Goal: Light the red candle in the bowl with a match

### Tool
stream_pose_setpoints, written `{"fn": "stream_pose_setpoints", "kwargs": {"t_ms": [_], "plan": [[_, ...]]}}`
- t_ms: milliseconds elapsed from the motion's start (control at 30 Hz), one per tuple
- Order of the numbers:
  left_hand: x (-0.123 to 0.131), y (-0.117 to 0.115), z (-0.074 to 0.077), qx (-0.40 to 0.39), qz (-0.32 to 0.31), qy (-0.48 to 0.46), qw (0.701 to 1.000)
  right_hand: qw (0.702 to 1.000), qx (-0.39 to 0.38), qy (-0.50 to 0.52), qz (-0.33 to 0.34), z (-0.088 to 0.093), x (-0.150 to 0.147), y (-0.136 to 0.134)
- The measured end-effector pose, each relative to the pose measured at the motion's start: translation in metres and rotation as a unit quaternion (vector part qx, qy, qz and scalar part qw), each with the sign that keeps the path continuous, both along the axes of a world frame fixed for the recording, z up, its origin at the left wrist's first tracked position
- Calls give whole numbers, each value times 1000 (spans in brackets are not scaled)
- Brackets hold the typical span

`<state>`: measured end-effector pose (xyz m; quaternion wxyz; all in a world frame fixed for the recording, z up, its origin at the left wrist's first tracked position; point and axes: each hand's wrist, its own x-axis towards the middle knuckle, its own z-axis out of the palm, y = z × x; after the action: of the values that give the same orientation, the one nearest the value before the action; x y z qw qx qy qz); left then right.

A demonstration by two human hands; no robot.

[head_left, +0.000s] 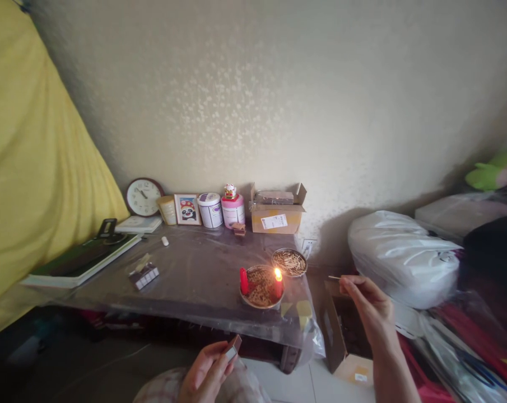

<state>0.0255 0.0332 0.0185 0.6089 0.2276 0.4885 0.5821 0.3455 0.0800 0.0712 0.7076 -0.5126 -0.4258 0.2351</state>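
Note:
My left hand [208, 369] is closed around a small matchbox [233, 348], low in front of the table edge. Off to the right, my right hand [368, 305] pinches a thin matchstick [334, 277] that points left; no flame shows on it. Between and beyond my hands, a round metal dish [259, 288] with brown contents stands on the table. Two red candles rise from it: the right candle [278, 286] burns, while the left candle [243, 281] has no flame. Behind it sits a round tin of matchsticks [290, 262].
A pack of matchboxes [144, 274] lies on the plastic-covered table [194, 268]. Along the wall are a clock [144, 197], a picture frame [188, 210], canisters [210, 211] and a cardboard box [277, 217]. A large book [85, 257] lies left. An open carton [349, 336] and white bag [400, 257] are right.

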Motion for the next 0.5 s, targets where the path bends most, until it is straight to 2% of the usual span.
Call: {"fn": "stream_pose_setpoints", "kwargs": {"t_ms": [100,267,400,500], "plan": [[-2,1,0,3,-2,-5,1000,999,1,11,38,-9,-1,7],[-6,3,-5,-3,-38,-20,999,980,-103,-146,-84,-32,-5,29],[-13,7,-13,-4,-44,-20,999,979,-124,-137,-91,-57,-4,45],[-18,9,-17,-17,-68,-31,997,980,-128,-129,-77,-70,-4,54]]}}
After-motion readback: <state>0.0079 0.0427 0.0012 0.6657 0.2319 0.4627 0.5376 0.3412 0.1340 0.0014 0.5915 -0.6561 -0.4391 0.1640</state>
